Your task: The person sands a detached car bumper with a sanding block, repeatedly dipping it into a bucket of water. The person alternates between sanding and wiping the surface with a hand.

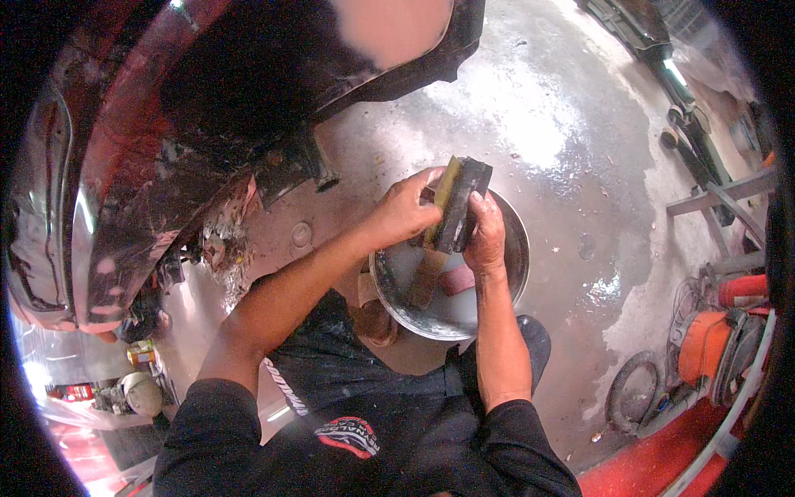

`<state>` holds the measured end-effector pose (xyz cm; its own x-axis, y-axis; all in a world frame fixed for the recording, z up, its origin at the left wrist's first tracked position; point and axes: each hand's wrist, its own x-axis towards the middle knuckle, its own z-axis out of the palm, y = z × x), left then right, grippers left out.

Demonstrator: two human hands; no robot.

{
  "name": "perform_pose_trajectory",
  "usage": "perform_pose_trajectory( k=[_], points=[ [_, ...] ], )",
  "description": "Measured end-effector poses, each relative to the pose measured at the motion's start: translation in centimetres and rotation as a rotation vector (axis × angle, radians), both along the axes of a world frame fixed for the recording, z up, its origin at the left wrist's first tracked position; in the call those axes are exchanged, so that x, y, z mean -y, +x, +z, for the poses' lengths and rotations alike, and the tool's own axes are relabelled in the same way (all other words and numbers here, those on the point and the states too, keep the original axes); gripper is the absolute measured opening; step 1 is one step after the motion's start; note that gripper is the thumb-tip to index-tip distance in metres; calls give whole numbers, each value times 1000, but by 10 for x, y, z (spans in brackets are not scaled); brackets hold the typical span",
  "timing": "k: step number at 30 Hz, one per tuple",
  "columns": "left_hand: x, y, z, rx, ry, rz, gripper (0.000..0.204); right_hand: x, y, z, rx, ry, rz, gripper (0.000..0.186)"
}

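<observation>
Both my hands are raised over a round metal basin (pixel 526 257) of cloudy liquid. My right hand (pixel 487 236) grips a long black sanding block (pixel 467 197), its thumb on the near face. Against the block's left side lies a yellowish strip, seemingly sandpaper (pixel 447 189). My left hand (pixel 407 205) is closed on the strip's edge, its fingers partly hidden behind it. Block and strip stand tilted, clear of the liquid. Inside the basin are a pink piece (pixel 458 280) and a brownish flat piece (pixel 426 280), whose kinds I cannot make out.
A dark vehicle body (pixel 240 99) with a pale pink patch (pixel 393 29) fills the upper left. Wet concrete floor (pixel 571 190) spreads to the right. An orange and black machine (pixel 704 348) with a ribbed hose (pixel 633 389) stands lower right, below a grey metal stand (pixel 729 197).
</observation>
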<state>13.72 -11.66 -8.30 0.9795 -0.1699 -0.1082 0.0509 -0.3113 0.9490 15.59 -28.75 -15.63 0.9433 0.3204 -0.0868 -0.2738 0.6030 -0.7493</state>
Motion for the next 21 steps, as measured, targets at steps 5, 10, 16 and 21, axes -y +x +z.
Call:
perform_pose_trajectory(
  k=[5,10,16,21],
  points=[
    [-10,12,1,-62,-197,117,58,-5,6,3,-210,253,-29,36],
    [-13,15,2,-83,-168,165,49,-10,6,3,-23,-18,-124,43],
    [-4,10,-2,-110,129,216,44,-20,4,-3,460,-478,-255,54],
    [-11,14,-2,-291,-462,215,31,-10,6,6,6,-184,-134,32]
  ],
)
